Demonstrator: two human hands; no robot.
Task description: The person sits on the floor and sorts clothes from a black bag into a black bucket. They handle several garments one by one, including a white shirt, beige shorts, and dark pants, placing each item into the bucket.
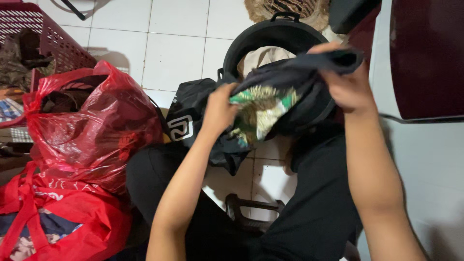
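Head view, looking down past my legs to a white tiled floor (179, 43). My left hand (220, 111) is closed on the lower edge of a dark garment (295, 79), fingers curled into the cloth beside its green, white and tan patterned patch (261, 108). My right hand (345, 82) is closed on the upper edge of the same garment, pinching a fold near the top right. The garment hangs stretched between both hands, held in the air just over a black bucket (261, 41); pale cloth (258, 58) shows inside the bucket, behind the garment. A black bag (191, 118) with a white mark lies on the floor, touching my left wrist from behind. To the left sits a red translucent plastic bag (92, 130), stuffed with dark clothes, and below it a red fabric bag (72, 222) with handles, patterned cloth showing inside. A maroon laundry basket (53, 43) stands at the upper left, with clothes in it. A dark red panel (427, 58) fills the upper right
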